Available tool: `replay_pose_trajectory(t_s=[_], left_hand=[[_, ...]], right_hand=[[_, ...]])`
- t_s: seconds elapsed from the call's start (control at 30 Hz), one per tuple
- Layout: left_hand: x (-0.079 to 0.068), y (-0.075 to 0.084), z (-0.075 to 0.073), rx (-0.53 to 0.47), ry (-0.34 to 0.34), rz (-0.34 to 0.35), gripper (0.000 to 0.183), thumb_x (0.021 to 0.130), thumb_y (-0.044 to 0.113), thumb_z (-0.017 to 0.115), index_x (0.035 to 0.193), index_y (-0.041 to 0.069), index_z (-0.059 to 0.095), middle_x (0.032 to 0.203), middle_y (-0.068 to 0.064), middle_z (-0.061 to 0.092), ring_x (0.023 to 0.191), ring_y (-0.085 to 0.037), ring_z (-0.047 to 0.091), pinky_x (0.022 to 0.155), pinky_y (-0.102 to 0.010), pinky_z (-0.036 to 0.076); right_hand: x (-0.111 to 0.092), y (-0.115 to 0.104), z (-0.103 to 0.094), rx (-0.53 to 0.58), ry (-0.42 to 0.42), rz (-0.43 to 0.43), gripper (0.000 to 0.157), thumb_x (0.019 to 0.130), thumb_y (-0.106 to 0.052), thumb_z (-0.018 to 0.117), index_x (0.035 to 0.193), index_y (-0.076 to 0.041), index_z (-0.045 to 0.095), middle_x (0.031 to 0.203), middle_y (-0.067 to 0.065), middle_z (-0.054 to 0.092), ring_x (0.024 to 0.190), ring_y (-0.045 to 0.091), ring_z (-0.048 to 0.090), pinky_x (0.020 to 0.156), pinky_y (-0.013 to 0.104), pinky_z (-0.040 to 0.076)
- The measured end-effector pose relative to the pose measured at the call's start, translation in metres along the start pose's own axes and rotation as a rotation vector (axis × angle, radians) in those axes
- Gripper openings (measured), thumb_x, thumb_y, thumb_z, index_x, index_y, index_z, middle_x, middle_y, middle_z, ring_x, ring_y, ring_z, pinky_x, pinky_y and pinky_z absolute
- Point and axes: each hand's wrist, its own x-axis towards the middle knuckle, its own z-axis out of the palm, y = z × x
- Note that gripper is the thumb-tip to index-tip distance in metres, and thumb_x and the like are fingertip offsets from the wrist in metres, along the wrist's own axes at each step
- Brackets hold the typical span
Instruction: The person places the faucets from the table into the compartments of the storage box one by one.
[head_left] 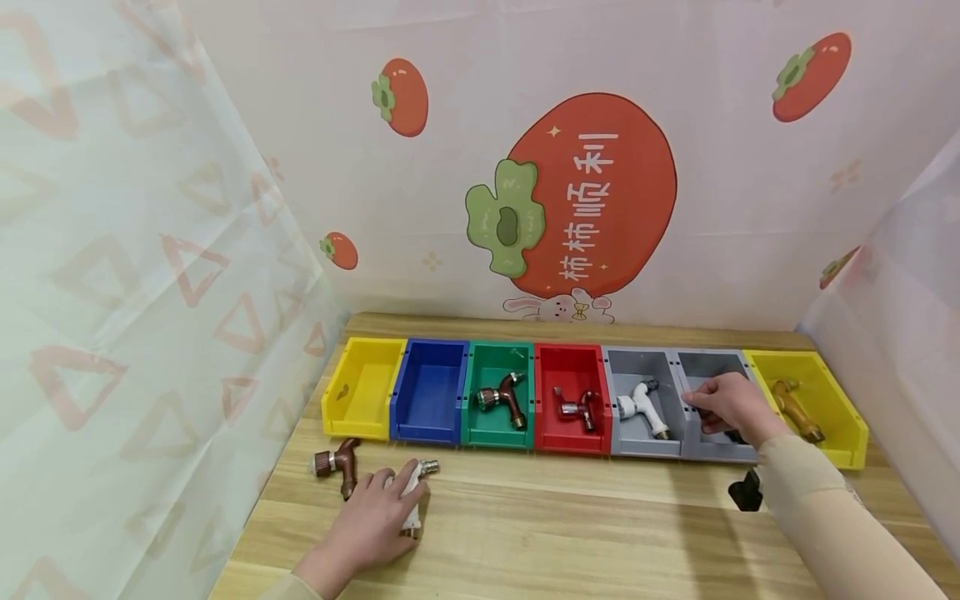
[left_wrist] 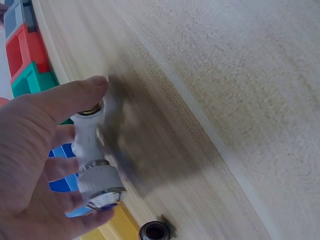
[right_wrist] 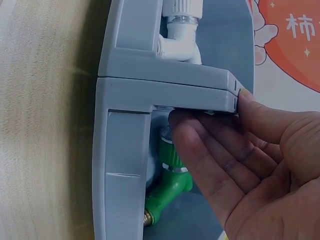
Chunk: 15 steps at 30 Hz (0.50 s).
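Observation:
My left hand (head_left: 377,515) holds a white faucet (left_wrist: 92,142) over the wooden table; in the left wrist view its thumb lies at the threaded brass end and the fingers reach round the body. Left of that hand lies a brown faucet (head_left: 346,467). At the right, my right hand (head_left: 731,404) pinches the side wall of a grey bin (right_wrist: 165,93), thumb at the rim and fingers on the inner side. A green faucet (right_wrist: 172,182) is inside this bin, partly hidden behind the fingers. Another white faucet (head_left: 642,408) lies in the adjoining grey bin (head_left: 637,361).
The bins form a row along the table's back: yellow (head_left: 365,429) and blue (head_left: 425,434) at left, green (head_left: 480,436) with a brown faucet, red (head_left: 570,443) with a dark red faucet, and yellow (head_left: 847,442) with a yellow-brown faucet at far right. Patterned sheets enclose the table.

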Motion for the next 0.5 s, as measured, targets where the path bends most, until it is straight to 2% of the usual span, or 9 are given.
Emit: replay_pose_trajectory(t_s=[0.23, 0.5], left_hand=[[0.003, -0.004, 0.003, 0.034, 0.118, 0.080, 0.076, 0.071, 0.045, 0.087, 0.137, 0.014, 0.065, 0.151, -0.016, 0.052, 0.117, -0.038, 0.056, 0.095, -0.057, 0.048], [0.011, -0.009, -0.003, 0.066, 0.287, 0.218, 0.081, 0.066, 0.044, 0.092, 0.135, 0.012, 0.067, 0.152, -0.020, 0.050, 0.117, -0.040, 0.057, 0.094, -0.057, 0.050]], right_hand=[[0.001, 0.001, 0.000, 0.014, -0.002, 0.000, 0.033, 0.102, -0.023, 0.066, 0.104, 0.009, 0.070, 0.079, 0.008, 0.065, 0.068, 0.019, 0.068, 0.069, 0.040, 0.063], [0.001, 0.002, 0.000, 0.026, -0.006, -0.004, 0.032, 0.102, -0.022, 0.066, 0.103, 0.009, 0.070, 0.079, 0.008, 0.063, 0.068, 0.019, 0.067, 0.068, 0.039, 0.063]])
